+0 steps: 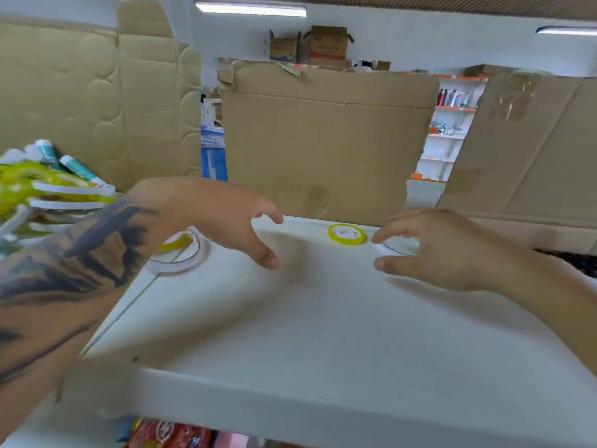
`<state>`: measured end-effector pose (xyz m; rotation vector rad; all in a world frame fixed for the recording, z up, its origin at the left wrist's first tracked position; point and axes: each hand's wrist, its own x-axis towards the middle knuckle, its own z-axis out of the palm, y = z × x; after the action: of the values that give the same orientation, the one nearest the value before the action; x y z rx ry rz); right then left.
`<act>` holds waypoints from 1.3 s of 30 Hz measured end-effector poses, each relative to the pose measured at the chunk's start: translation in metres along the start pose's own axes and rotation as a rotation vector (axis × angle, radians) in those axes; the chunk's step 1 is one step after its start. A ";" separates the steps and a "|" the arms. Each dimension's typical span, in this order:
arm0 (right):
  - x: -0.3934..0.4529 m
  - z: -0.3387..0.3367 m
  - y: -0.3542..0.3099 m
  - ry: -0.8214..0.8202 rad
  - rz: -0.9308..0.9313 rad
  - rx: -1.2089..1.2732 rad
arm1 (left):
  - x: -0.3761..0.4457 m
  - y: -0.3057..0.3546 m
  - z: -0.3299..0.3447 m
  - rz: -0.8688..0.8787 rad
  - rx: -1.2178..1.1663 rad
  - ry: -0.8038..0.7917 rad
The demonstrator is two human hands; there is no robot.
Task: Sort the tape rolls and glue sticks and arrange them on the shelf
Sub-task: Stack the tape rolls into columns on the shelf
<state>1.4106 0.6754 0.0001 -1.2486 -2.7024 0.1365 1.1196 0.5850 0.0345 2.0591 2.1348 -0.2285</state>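
White shelf (323,334), seen from above and in front; its broad top fills the lower half of the view. Three sheets of brown cardboard stand behind it: a quilted-pattern sheet (80,98) at the left, a torn-edged sheet (323,140) at the centre, and a taped sheet (533,140) at the right. These block most of the room beyond; through the gaps show a blue-and-white package (213,153) and white store shelving with orange edging (449,130). Two open cartons (310,45) sit above the centre sheet.

Left hand (223,218), on a tattooed forearm, reaches in over the shelf's left side, fingers loosely curved, its grip open and holding nothing. Right hand (442,250) reaches in from the right, fingers also curved; whether its grip touches the thing beneath it cannot be told because of blur.

A heap of tape rolls (55,195), yellow and white, lies at the left edge, too tangled to count. At least two glue sticks (76,166) with teal-and-white bodies lean against the heap's far side.

On the shelf, three rolls are countable: one large white tape roll (190,266) partly under the left wrist, with a yellow roll (176,243) inside its ring; and one small yellow tape roll (346,234) lying flat near the back edge, between the two hands. A thin ring (399,248) shows just under the right fingers.
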 end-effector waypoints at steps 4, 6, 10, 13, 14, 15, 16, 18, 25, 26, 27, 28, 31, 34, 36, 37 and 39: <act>0.030 0.016 -0.046 -0.045 -0.100 0.040 | -0.015 -0.042 0.000 -0.100 -0.003 -0.054; 0.039 0.029 -0.060 -0.034 -0.144 0.087 | -0.017 -0.055 0.005 -0.145 0.004 -0.075; 0.037 0.048 -0.066 -0.018 -0.207 0.194 | -0.018 -0.070 0.016 -0.149 -0.031 -0.077; 0.034 0.054 -0.066 0.025 -0.242 0.254 | -0.021 -0.069 0.018 -0.094 -0.043 -0.005; 0.034 0.055 -0.066 0.041 -0.258 0.263 | -0.021 -0.067 0.019 -0.077 -0.039 0.022; 0.033 0.055 -0.068 0.045 -0.267 0.277 | -0.022 -0.065 0.020 -0.061 -0.050 0.055; 0.032 0.055 -0.069 0.050 -0.277 0.297 | -0.021 -0.062 0.021 -0.039 -0.080 0.097; 0.030 0.053 -0.071 0.083 -0.289 0.348 | -0.019 -0.052 0.019 0.029 -0.179 0.181; 0.025 0.039 -0.068 0.240 -0.381 0.445 | -0.004 0.005 0.011 0.346 -0.466 0.140; 0.024 0.039 -0.066 0.270 -0.410 0.439 | -0.001 0.011 0.012 0.390 -0.489 0.124; 0.023 0.038 -0.064 0.287 -0.432 0.436 | 0.002 0.015 0.013 0.420 -0.509 0.120; 0.021 0.036 -0.061 0.279 -0.433 0.435 | 0.005 0.018 0.015 0.439 -0.534 0.122; 0.017 0.026 -0.052 0.176 -0.373 0.397 | 0.016 0.021 0.024 0.448 -0.621 0.141; 0.015 0.020 -0.045 0.089 -0.319 0.304 | 0.025 0.024 0.032 0.435 -0.639 0.162; 0.017 0.018 -0.042 0.038 -0.274 0.243 | 0.029 0.027 0.039 0.431 -0.651 0.193; 0.018 0.015 -0.037 0.026 -0.240 0.229 | 0.030 0.029 0.041 0.426 -0.646 0.223; 0.017 0.004 -0.023 0.029 -0.135 0.226 | 0.032 0.029 0.044 0.381 -0.579 0.288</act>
<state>1.3818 0.6732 0.0017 -0.9946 -2.6464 0.3904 1.1483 0.6072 -0.0156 2.1462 1.6057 0.6856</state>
